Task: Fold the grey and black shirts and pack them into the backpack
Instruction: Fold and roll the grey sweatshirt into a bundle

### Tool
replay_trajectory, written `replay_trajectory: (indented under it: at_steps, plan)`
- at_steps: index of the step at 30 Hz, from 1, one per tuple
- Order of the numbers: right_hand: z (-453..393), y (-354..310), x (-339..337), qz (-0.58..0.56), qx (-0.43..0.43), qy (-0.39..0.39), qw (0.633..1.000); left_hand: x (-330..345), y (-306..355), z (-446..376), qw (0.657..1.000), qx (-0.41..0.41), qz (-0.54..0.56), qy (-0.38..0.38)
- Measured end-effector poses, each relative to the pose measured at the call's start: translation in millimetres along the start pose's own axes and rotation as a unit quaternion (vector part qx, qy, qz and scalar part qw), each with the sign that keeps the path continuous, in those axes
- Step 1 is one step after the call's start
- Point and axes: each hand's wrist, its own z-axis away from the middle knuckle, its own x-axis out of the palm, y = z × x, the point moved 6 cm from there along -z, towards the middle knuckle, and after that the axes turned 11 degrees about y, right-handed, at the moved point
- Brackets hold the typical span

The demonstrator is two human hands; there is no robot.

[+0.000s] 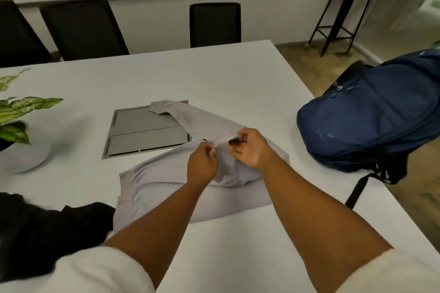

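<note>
Near edge, left corner: black shirt (47,228), crumpled in a heap on the white table (238,83), its right end touching the grey shirt.

Near edge, centre: grey shirt (166,188), spread loosely and partly bunched, one sleeve trailing away toward the far side and lying across the grey hatch.

Above the grey shirt's middle: left hand (202,165), fingers curled, pinching a raised fold of the grey cloth. Right hand (250,147) just beside it, fingers curled, pinching the same fold from the other side; the cloth stands lifted off the table between the two. Both forearms bare, white sleeves at the near edge.

Centre of the table: grey hatch (142,131), a two-panel rectangular plate set flush into the top, a small red light at its near edge.

Right edge: blue backpack (371,112), lying on its side and overhanging the table, a black strap hanging down off the edge.

Left edge: potted plant (16,112), green mottled leaves, pale pot.

Beyond the far edge: three black chairs (214,24) against a white wall; a black stool (345,7) at far right.
</note>
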Motion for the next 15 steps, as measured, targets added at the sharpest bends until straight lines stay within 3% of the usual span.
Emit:
replay_trajectory:
  at_steps: [3,7,11,15]
  plan:
    - [-4.8,-11.6,-0.2,0.051,-0.012,-0.016,0.998,-5.3,17.9,-14.7,0.996,-0.054,0.075,0.013]
    - [-14.3,-19.0,-4.6,0.030,-0.025,0.017,0.999,-6.6,51.3,-34.8,0.992,-0.046,0.114,-0.009]
    - [-21.8,-27.8,1.5,-0.123,-0.049,-0.010,0.991,5.9,61.6,-46.1,0.976,-0.116,0.110,-0.151]
    - [-20.9,-41.6,9.0,-0.261,-0.109,0.001,0.959,14.7,35.1,-31.5,0.907,-0.292,0.123,-0.278]
